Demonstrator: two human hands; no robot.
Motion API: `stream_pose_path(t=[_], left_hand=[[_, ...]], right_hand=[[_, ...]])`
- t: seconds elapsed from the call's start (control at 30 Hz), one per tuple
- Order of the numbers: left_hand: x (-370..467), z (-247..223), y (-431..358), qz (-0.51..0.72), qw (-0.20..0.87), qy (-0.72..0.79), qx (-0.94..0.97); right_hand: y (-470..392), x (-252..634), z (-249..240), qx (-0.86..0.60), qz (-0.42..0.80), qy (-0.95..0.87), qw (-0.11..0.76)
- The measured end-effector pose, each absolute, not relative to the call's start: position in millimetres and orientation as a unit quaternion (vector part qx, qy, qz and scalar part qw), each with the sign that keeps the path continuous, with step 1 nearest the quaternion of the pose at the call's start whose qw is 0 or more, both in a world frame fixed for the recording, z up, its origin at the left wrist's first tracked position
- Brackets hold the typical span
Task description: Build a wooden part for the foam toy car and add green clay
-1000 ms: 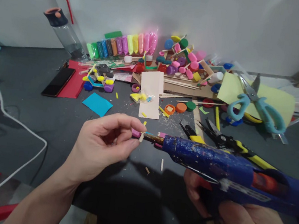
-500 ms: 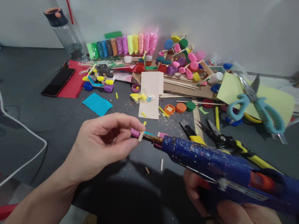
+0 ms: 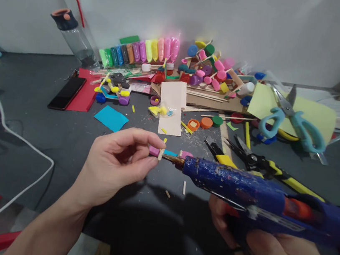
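Between thumb and forefinger, my left hand point(image 3: 120, 165) pinches a small pale wooden piece point(image 3: 160, 154); a yellow bit shows just above the fingertips. My right hand point(image 3: 264, 246) is wrapped round the handle of a blue hot glue gun point(image 3: 234, 185). The gun lies level, pointing left, and its metal nozzle point(image 3: 173, 159) touches or nearly touches the wooden piece. Behind the nozzle, partly hidden, is a blue strip with pink ends point(image 3: 186, 154). Two short stick pieces point(image 3: 184, 188) lie on the dark table below.
A utility knife point(image 3: 222, 151) and yellow-black pliers point(image 3: 254, 158) lie behind the gun. Blue-handled scissors point(image 3: 295, 115) rest on yellow paper. Further back are a small toy vehicle point(image 3: 115, 90), clay packets point(image 3: 149, 50), a water bottle point(image 3: 75, 38) and a phone point(image 3: 66, 92). A white cable point(image 3: 26, 137) crosses the left side.
The glue gun's nozzle has shifted very slightly left and down at the wooden piece, showing more of the blue strip behind it. My left hand keeps the same pinch.
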State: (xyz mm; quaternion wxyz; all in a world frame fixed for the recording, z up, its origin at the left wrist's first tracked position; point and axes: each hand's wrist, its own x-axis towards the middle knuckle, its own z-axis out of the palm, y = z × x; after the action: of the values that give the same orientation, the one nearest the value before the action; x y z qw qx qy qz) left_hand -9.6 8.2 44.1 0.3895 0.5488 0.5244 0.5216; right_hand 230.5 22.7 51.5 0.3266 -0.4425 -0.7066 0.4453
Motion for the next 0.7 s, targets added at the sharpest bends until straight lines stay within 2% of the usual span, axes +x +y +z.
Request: stream_pose_path(t=[0.7], left_hand=[[-10.0,43.2,9.2,0.525,0.394,0.529,0.538]], right_hand=[[24.3,234.8,50.6,-0.479,0.455,-0.688,0.301]])
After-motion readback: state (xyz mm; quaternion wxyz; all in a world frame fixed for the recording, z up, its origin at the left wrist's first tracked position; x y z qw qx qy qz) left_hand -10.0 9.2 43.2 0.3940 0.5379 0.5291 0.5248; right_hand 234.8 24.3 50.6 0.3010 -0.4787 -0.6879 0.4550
